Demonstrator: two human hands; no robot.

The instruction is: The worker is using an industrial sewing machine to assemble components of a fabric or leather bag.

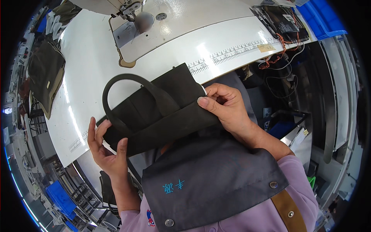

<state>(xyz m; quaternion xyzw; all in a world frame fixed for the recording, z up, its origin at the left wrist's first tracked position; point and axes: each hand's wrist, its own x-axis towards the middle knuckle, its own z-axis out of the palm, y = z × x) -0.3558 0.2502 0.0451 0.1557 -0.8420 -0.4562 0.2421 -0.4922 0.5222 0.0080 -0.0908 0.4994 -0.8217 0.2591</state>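
Note:
A dark olive fabric bag piece (174, 112) with a folded lengthwise edge is held up over the front edge of the sewing table (89, 50). From it rises a curved handle (123, 77) of the same fabric, arching toward the table. My left hand (107, 149) grips the left end, the thumb in front and some fingers behind. At the right end, my right hand (228, 102) pinches the fabric between thumb and fingers, beside a thin white edge. Fingertips behind the piece are partly hidden.
A sewing machine head (131, 11) stands over its needle plate at the far side. Folded dark fabric pieces (46, 73) lie at the left edge. Dark packets (282, 23), orange cord (284, 40) and a blue bin (322, 21) are at the far right. A printed ruler scale (235, 52) runs along the table.

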